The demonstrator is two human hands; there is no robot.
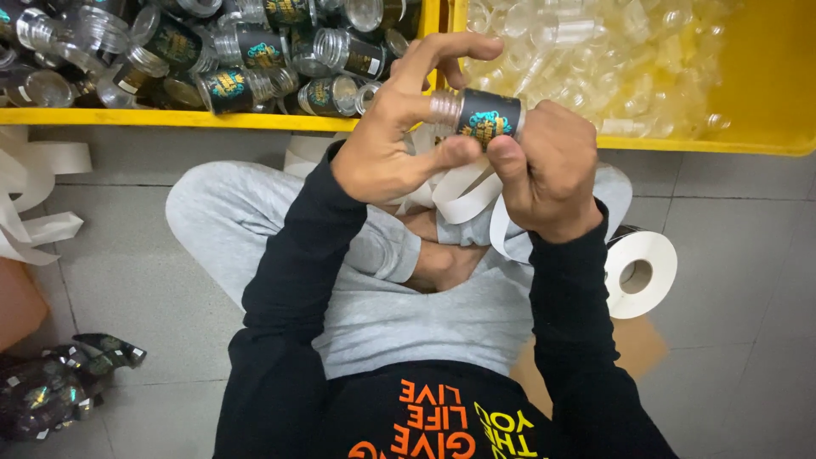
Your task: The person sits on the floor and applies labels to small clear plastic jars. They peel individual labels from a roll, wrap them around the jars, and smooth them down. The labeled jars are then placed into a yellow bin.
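Small clear jar (476, 115) with dark label, pinched between left hand (382, 153) and right hand (548, 174), both grips clenched on it, at 12 o'clock above lap. Probably light, rigid, slick; best held by unlabelled ends.

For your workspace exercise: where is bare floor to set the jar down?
Bare grey tiled floor lies between the left knee and white backing strips, and beyond the white paper roll. Both yellow plastic bins are crowded.

Both hands grip labelled jar (476, 117) above yellow bins (778, 76).
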